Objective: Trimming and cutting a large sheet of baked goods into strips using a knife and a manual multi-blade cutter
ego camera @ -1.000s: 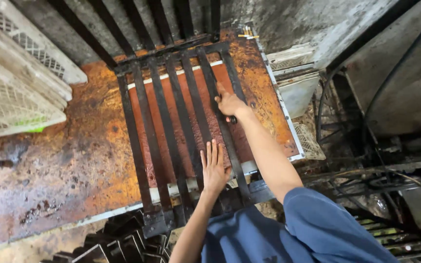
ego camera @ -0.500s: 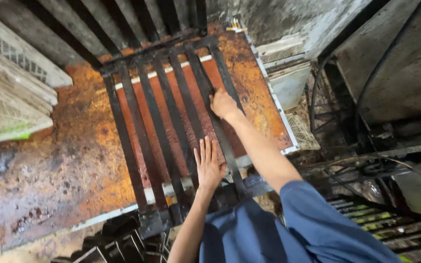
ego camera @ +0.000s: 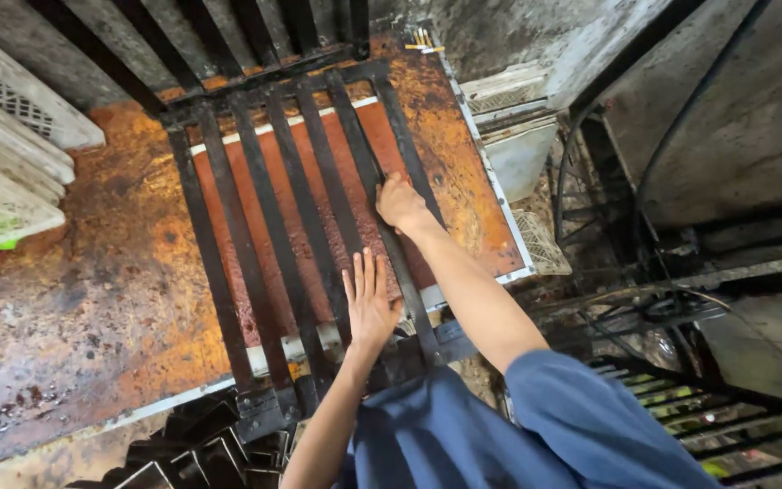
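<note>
Both hands have barely shifted: left hand (ego camera: 370,303) lies flat, grip wide, on the black metal grate (ego camera: 305,195); right hand (ego camera: 400,202) curls narrow over one of six bars. Grate rests mid-tabletop (ego camera: 92,299), three white crates (ego camera: 2,136) far left.

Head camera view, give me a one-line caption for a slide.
Left hand lies flat and right hand grips a bar of a black metal grate on a rusty table.

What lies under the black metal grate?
Under the black metal grate, a reddish-brown sheet shows between the bars, on the rusty table. The bars, left hand and right hand cover parts of it.
</note>
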